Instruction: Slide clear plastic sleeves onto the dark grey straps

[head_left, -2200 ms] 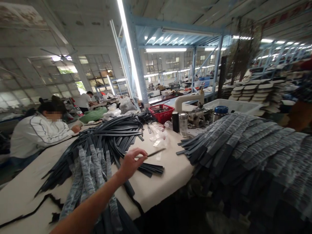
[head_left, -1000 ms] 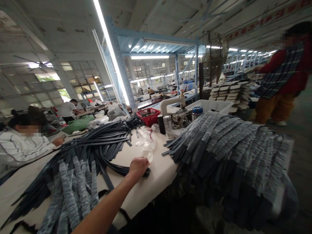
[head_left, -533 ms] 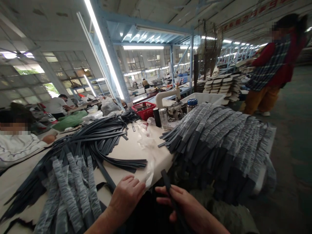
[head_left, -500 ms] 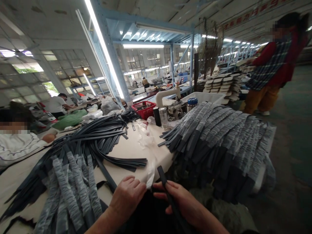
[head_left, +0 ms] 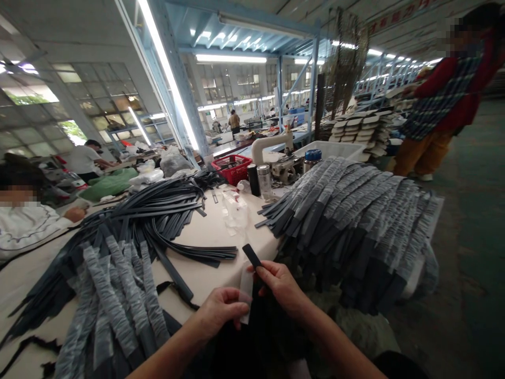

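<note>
Between the thumb and fingers of my left hand (head_left: 221, 309) is a narrow translucent plastic sleeve (head_left: 246, 288), hanging off the table's front edge. My right hand (head_left: 282, 281) pinches a dark strip (head_left: 251, 255) close to its end, which points up and left. The strip's end is just above the sleeve, and I cannot tell whether they touch. Left of my hands lie several strips wrapped in crinkled plastic (head_left: 114, 295). Behind them spreads a heap of bare dark strips (head_left: 158, 205). On the right a large pile of plastic-wrapped strips (head_left: 355, 221) drapes downward.
A pale table (head_left: 213, 226) carries loose clear plastic (head_left: 235, 210). At its back stand a red basket (head_left: 232, 167), a black bottle (head_left: 253, 180), a clear bottle (head_left: 264, 182) and a sewing machine (head_left: 272, 150). One person (head_left: 27, 223) sits at left; another (head_left: 445, 100) stands at right.
My right hand has moved up and left, bringing the dark strip's end over the sleeve. My left hand has turned, and the sleeve now shows flat between its fingers. The view has shifted slightly.
</note>
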Demonstrator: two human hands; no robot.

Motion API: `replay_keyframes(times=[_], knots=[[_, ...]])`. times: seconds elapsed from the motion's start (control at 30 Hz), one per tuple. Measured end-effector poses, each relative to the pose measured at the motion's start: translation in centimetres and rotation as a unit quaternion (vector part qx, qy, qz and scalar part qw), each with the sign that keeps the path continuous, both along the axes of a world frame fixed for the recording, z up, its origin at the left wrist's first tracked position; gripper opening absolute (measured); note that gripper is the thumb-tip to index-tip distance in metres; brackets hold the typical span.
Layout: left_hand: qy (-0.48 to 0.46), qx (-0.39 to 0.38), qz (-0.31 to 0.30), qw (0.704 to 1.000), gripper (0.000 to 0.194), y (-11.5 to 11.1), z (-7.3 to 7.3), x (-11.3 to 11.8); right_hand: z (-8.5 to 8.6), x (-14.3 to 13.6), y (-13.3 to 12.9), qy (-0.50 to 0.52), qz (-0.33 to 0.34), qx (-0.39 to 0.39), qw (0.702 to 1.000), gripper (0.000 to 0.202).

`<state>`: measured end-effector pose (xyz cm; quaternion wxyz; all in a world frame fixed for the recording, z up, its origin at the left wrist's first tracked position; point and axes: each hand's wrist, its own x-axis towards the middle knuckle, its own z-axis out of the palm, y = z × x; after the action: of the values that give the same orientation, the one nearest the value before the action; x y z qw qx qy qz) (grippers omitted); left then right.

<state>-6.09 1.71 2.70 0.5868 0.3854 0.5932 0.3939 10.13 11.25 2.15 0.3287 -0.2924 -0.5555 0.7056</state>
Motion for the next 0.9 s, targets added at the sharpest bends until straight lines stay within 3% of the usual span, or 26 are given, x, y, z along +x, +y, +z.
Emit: replay_keyframes(times=[0.13, 0.33, 0.47, 0.63, 0.9], knots=[[-0.003, -0.026, -0.033, 0.999, 0.027, 0.6, 0.9, 1.2, 0.3, 0.3, 0.2, -0.003, -0.003, 0.005, 1.0, 0.053], [-0.147, -0.011, 0.107, 0.983, 0.032, 2.6, 1.5, 1.2, -0.5, 3.6, -0.9, -0.036, -0.028, -0.03, 0.998, 0.058], [-0.225, 0.01, 0.155, 0.962, 0.031, 3.8, 1.5, 1.5, -1.9, 5.9, -3.5, -0.102, -0.007, 0.014, 0.995, 0.059], [-0.249, -0.014, 0.179, 0.952, 0.021, 4.6, 1.4, 2.9, -2.9, 6.4, -6.3, -0.13, 0.004, 0.057, 0.99, 0.048], [-0.261, -0.021, 0.196, 0.945, 0.014, 4.6, 1.4, 4.6, -2.3, 6.3, -6.3, -0.15, -0.039, 0.132, 0.979, 0.039]])
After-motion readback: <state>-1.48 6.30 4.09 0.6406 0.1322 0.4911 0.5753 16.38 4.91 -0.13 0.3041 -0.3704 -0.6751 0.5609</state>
